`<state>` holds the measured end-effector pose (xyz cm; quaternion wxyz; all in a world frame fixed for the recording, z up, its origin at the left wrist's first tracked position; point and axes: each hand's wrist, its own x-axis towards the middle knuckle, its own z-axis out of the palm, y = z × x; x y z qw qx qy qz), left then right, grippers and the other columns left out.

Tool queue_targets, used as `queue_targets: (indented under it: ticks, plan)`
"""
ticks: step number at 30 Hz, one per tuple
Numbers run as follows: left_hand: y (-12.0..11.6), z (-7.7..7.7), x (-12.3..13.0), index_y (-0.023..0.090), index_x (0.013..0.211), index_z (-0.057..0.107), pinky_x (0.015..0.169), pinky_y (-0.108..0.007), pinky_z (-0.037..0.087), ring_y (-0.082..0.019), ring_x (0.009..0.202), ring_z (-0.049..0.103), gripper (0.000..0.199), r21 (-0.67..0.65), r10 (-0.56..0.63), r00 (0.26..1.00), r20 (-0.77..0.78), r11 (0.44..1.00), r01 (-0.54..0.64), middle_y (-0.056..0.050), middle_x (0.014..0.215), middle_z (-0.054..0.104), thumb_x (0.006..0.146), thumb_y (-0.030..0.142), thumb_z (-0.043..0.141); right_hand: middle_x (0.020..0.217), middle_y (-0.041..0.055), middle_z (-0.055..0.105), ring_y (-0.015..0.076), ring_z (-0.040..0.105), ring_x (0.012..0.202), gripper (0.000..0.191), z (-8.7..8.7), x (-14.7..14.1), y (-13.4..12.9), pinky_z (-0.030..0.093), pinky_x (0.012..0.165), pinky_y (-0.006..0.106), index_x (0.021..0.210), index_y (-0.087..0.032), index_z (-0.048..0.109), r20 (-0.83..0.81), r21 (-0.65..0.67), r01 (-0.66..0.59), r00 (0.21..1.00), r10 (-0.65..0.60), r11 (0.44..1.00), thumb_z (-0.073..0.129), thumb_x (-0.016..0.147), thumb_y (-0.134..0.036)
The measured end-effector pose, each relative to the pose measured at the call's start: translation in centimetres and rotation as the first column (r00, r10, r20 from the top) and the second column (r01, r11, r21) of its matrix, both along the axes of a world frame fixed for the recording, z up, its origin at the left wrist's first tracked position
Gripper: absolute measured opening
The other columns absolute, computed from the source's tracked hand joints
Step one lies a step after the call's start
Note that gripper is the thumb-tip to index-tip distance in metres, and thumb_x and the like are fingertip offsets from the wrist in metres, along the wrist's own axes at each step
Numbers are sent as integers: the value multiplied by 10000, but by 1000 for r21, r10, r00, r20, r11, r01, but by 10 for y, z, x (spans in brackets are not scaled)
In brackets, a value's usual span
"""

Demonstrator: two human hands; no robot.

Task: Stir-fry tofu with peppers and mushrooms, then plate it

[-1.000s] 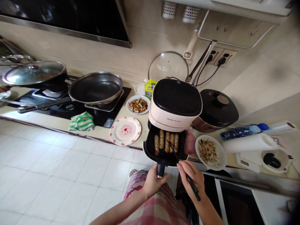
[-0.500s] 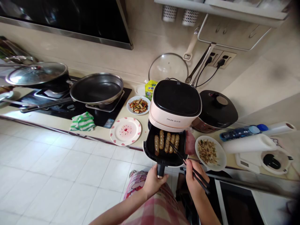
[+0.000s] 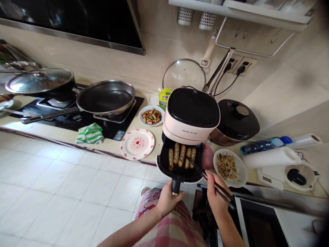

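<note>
A pink air fryer (image 3: 192, 109) with a black top stands on the counter, its basket (image 3: 180, 175) pulled partway out. Several browned, spiral-cut sausages (image 3: 182, 156) lie side by side in the basket. My left hand (image 3: 168, 199) is closed around the basket's handle (image 3: 176, 187) from below. In my right hand (image 3: 217, 190) is a pair of black chopsticks (image 3: 203, 172). Their tips reach into the basket among the sausages on the right side. Whether they pinch a sausage I cannot tell.
Left of the fryer are a heart-patterned plate (image 3: 137, 144), a plate of mixed vegetables (image 3: 151, 116), a green-striped cloth (image 3: 89, 133) and a frying pan (image 3: 106, 97) on the stove. To the right stand a bowl of food (image 3: 243, 171), a dark cooker (image 3: 236, 120) and a white roll (image 3: 272, 157).
My right hand has shifted slightly right and down with the chopsticks. The middle sausages have spread a little, with a gap now between them. My left hand keeps its hold.
</note>
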<state>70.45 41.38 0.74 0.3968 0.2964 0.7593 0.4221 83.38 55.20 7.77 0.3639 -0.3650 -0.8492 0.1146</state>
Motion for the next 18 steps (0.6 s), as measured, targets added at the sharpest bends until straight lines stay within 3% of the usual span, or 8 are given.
queue_targets:
  ticks: [6, 15, 18]
  plan:
    - [0, -3, 1, 190, 832, 543, 695, -282, 461, -181, 728, 588, 211, 12, 9, 1000, 9, 1000, -9, -25, 786, 640, 695, 300, 659, 752, 45, 717, 171, 682, 677, 232, 6, -3, -3, 548, 661, 269, 855, -193, 639, -25, 8, -55, 998, 56, 998, 445, 953, -276]
    - [-1, -2, 2, 175, 849, 542, 703, -296, 467, -192, 738, 594, 217, 17, 0, 1000, 28, 1000, -1, -47, 802, 650, 703, 294, 649, 779, 34, 711, 166, 680, 716, 228, -4, -6, 1, 557, 670, 270, 863, -195, 639, -24, -10, -93, 995, 93, 996, 465, 957, -309]
    - [0, -3, 2, 176, 858, 539, 699, -288, 470, -185, 736, 592, 222, 32, 6, 999, 52, 999, -7, -43, 806, 647, 704, 290, 650, 828, 42, 711, 166, 681, 751, 215, -2, -12, -3, 569, 679, 271, 880, -201, 644, 17, -11, -198, 980, 198, 980, 465, 958, -289]
